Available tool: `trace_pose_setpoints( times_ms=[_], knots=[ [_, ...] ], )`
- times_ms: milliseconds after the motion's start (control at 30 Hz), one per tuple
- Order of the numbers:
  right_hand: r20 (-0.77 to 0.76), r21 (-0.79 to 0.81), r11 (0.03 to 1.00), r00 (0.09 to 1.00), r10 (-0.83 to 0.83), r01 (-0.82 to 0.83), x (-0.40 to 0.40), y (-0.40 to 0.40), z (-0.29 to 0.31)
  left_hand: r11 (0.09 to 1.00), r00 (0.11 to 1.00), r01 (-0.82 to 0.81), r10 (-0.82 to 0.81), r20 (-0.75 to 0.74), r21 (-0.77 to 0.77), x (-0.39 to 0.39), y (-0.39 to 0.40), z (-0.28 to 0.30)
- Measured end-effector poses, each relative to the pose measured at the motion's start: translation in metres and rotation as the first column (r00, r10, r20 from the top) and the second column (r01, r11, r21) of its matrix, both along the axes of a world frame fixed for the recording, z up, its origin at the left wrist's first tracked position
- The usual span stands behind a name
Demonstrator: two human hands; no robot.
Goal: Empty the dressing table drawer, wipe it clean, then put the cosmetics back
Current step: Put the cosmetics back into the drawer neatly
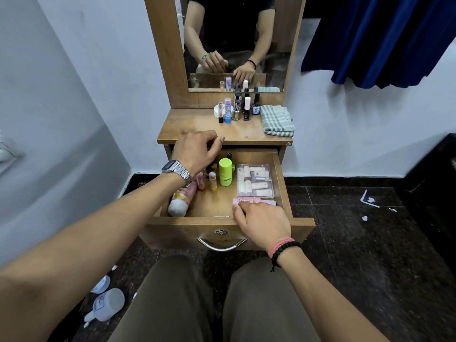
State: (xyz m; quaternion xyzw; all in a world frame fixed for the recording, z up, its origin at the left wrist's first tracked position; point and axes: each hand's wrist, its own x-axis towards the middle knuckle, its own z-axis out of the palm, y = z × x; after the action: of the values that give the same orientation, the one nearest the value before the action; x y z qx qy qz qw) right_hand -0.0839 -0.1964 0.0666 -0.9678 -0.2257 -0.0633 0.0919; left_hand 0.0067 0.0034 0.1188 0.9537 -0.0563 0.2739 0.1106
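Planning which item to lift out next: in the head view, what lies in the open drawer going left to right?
Pink bottle lying on its side → small orange-capped tube → lime green stick → clear case of small bottles. The pink tube under the right hand overlaps the case's span, so it is left out.

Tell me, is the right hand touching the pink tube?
Touching. The head view shows the right hand's fingertips resting on the pink tube.

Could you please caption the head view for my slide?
Both hands reach into the open drawer; right hand touches a pink tube.
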Motion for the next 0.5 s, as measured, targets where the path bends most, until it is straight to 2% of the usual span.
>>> trace_pose_setpoints(
  times_ms=[200,333,500],
  knots=[
    [0.010,0.016,1.000,1.000,0.008,-0.008,0.001,0.001,-0.003,0.998,1.000,-0.013,0.014,0.015,-0.064,0.052,0.002,0.017],
    [0.027,0.039,0.999,1.000,0.015,-0.016,0.002,0.000,-0.006,0.993,0.997,-0.068,0.070,-0.018,0.092,0.087,-0.004,0.032],
    [0.060,0.064,0.998,0.998,0.016,-0.020,0.001,0.001,-0.010,0.978,0.989,-0.058,0.084,-0.123,0.200,0.116,-0.009,0.040]
  ],
)
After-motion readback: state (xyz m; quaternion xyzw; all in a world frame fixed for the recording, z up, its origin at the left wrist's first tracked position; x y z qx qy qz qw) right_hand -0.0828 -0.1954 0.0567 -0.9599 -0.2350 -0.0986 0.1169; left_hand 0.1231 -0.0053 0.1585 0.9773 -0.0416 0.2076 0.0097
